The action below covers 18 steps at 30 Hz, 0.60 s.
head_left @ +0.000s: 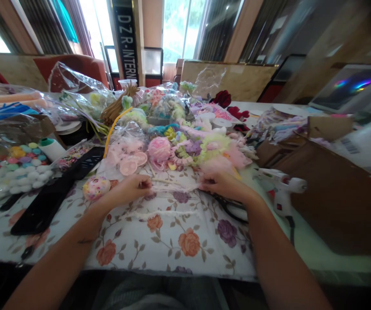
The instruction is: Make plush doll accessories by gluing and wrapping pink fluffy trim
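Observation:
A thin whitish strip (174, 188), like lace or yarn, runs between my two hands just over the flowered tablecloth (169, 258). My left hand (135, 188) pinches its left end with curled fingers. At the other end, my right hand (220, 185) is closed on it too. Closer to my body lies a second pale, frayed strip (162, 214), flat on the cloth. Beneath my right wrist, dark-handled scissors (233, 211) are partly hidden. A pastel sprinkle-patterned ball (96, 188) sits beside my left forearm.
Pink yarn (159, 149), tulle and ribbons are heaped beyond my hands. A white glue gun (284, 189) stands at right beside a cardboard box (340, 189). To the left are a black phone-like slab (43, 211), pompoms (26, 176) and a thread spool (52, 150).

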### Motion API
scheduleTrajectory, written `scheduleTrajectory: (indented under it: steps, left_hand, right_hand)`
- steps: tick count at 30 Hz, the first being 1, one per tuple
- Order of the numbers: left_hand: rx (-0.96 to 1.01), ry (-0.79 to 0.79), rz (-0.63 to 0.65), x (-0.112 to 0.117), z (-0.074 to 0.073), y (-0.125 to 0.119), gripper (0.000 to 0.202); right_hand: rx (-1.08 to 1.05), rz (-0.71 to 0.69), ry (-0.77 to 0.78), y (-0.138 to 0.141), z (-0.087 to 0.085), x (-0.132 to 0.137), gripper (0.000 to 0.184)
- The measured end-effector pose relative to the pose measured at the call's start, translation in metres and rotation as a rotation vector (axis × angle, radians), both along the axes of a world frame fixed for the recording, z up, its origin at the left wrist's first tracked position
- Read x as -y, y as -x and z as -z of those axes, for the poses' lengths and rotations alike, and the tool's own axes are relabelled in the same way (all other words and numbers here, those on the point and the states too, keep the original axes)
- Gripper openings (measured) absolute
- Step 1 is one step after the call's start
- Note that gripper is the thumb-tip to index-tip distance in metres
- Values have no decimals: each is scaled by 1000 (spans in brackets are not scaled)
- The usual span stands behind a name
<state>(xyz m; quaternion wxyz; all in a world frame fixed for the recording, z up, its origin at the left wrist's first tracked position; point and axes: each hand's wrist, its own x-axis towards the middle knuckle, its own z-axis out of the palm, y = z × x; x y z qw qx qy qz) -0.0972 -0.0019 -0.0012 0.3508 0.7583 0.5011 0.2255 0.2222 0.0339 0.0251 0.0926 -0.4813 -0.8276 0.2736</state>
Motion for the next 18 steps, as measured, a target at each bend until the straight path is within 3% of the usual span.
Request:
scheduleTrajectory:
  steps: [3, 7, 13, 18]
  left_hand:
    - [106, 2, -90, -4, -8, 13, 16]
    - [60, -103, -162, -10, -9, 22, 14]
    - [-80, -133, -89, -12, 3, 18, 11]
    - [19, -140, -139, -9, -11, 22, 19]
  right_hand:
    - [-30, -21, 79, -2, -7, 3, 28]
    - [-45, 26, 150, -7, -11, 6, 33]
    - [-22, 43, 157, -25, -7, 0, 33]
    - [-153, 99, 118, -29, -11, -2, 38]
